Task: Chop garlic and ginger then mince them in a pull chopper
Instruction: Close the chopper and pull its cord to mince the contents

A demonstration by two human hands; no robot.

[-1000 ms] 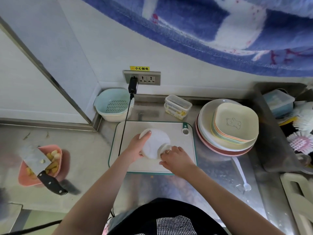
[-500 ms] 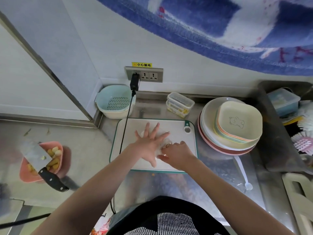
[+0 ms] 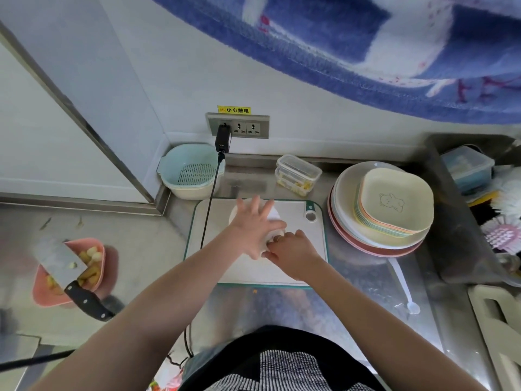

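Pull chopper lies under the flat, spread left hand; the right hand grips its handle.

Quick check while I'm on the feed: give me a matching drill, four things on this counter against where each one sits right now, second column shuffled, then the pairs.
Things:
1. cleaver
2. pull chopper
3. colander
4. square dishes

Places:
A. in the back corner, below the wall socket
B. stacked on the round plates at the right
C. lying across the pink bowl at the left
D. on the cutting board, under the left hand

Pairs: 1-C, 2-D, 3-A, 4-B
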